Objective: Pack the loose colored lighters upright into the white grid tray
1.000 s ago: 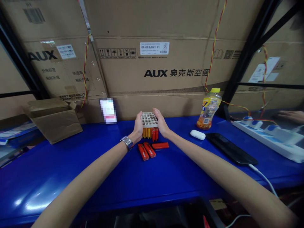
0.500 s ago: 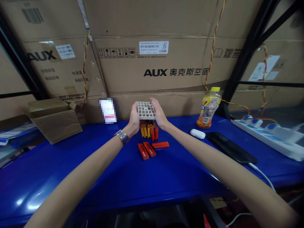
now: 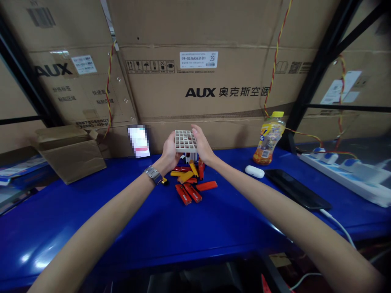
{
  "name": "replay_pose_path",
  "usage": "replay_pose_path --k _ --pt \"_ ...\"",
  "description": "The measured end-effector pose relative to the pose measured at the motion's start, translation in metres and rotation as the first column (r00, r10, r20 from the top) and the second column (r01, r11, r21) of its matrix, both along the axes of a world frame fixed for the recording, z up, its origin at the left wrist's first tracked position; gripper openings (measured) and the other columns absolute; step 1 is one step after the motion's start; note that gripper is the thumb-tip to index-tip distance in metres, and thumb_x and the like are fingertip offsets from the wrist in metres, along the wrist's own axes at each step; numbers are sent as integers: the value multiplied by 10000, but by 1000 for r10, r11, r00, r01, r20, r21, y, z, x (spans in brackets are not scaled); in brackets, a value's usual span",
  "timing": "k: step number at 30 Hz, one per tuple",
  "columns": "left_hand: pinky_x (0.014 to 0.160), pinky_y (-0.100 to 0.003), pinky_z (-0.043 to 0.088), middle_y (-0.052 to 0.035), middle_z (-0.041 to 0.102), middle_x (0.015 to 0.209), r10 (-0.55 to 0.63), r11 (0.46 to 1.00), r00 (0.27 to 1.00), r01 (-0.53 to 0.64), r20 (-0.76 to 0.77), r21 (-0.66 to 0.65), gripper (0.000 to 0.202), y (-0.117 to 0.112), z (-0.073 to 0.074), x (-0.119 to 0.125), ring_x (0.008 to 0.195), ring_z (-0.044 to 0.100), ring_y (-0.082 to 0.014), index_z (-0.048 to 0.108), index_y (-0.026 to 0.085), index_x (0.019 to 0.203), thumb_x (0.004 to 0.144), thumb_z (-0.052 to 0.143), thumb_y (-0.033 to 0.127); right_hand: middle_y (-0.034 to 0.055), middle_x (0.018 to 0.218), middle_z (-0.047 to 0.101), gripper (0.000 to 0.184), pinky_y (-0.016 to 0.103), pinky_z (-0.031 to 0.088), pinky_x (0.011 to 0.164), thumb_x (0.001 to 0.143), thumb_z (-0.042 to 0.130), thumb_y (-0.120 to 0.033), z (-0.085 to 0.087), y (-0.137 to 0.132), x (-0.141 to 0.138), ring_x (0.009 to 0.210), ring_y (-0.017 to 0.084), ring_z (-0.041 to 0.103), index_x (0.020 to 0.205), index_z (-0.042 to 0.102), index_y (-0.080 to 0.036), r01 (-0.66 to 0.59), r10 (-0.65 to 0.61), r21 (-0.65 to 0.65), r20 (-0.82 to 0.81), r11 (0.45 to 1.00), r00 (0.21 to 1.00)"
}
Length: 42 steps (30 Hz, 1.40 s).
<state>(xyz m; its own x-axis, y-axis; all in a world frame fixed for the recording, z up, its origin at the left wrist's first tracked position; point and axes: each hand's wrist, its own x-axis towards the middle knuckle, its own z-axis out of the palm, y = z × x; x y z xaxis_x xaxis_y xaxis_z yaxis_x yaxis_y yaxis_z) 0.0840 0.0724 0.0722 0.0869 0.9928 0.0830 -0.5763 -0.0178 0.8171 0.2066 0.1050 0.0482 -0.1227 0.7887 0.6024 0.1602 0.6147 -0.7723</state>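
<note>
White grid (image 3: 185,141) is held above the blue table (image 3: 214,228) between the left hand (image 3: 169,151) and the right hand (image 3: 202,145), both partly curled at its sides; red and yellow lighters (image 3: 192,193) lie below.

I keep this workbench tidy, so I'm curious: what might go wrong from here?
The left hand and right hand hold a white grid tray with loose lighters below and in front; lowering it could pin or scatter some.

A partly hidden yellow piece lies beside the wristwatch, so the left wrist might knock it.

The black phone has a white cable near the right forearm; a snag could drag it.
</note>
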Motion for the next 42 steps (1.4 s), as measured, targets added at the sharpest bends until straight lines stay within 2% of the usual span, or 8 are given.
replay_pose_path --k 15,21,25,29,32,36,40,42 --pt "610 -262 471 -65 714 748 -116 993 984 112 -134 -41 444 11 -14 -11 658 655 -181 647 169 970 941 369 515 79 1328 537 515 494 314 1087 902 303 -593 -4 -1 -1 1238 271 481 1254 465 -253 13 -13 -34 -8 999 1000" --pt "583 -241 452 -41 712 729 -86 996 988 81 -129 -38 421 9 -17 -6 623 644 -162 650 192 944 947 354 491 90 1267 568 464 475 386 1030 916 307 -543 2 -1 3 1141 261 544 1234 469 -246 17 -17 -4 29 1000 999" --pt "604 -249 468 -51 691 683 -58 998 998 58 -11 -2 398 7 -10 1 638 647 -176 638 170 863 934 362 448 79 1258 573 460 479 389 1028 922 304 -548 1 -3 4 1157 264 541 1245 455 -256 20 -20 -3 55 1000 998" --pt "620 -258 474 -35 621 590 44 995 989 -30 144 -98 367 -2 3 4 563 605 -159 605 148 814 940 315 335 72 1267 578 450 469 404 1016 945 292 -510 3 -10 1 1143 260 554 1308 400 -267 -12 11 14 102 1000 995" --pt "652 -279 487 -14 620 628 -47 994 986 62 158 -86 301 -17 12 3 563 590 -149 593 163 843 929 335 293 75 1273 582 454 465 424 996 960 268 -485 8 -19 0 1108 253 574 1344 360 -261 -27 22 35 140 999 990" --pt "696 -353 514 -64 670 800 -250 967 968 250 -3 -43 381 -37 13 -4 721 636 -213 592 171 1034 930 371 463 99 1318 552 498 488 440 966 962 277 -499 10 -33 3 1065 261 599 1390 313 -247 -55 36 63 272 996 962" --pt "672 -349 516 -136 673 941 -111 986 939 145 -326 84 521 -50 10 -35 756 639 -234 542 152 1219 870 491 536 143 1337 534 532 513 411 988 970 282 -483 5 -46 14 1174 286 544 1425 281 -207 -57 -7 159 376 986 927" --pt "689 -334 502 -122 667 1048 46 969 789 113 -612 219 552 -58 10 -61 806 636 -235 516 213 1282 805 627 468 144 1311 556 472 515 395 991 968 322 -442 2 -51 23 1204 292 515 1368 378 -197 -35 -77 234 453 972 888"
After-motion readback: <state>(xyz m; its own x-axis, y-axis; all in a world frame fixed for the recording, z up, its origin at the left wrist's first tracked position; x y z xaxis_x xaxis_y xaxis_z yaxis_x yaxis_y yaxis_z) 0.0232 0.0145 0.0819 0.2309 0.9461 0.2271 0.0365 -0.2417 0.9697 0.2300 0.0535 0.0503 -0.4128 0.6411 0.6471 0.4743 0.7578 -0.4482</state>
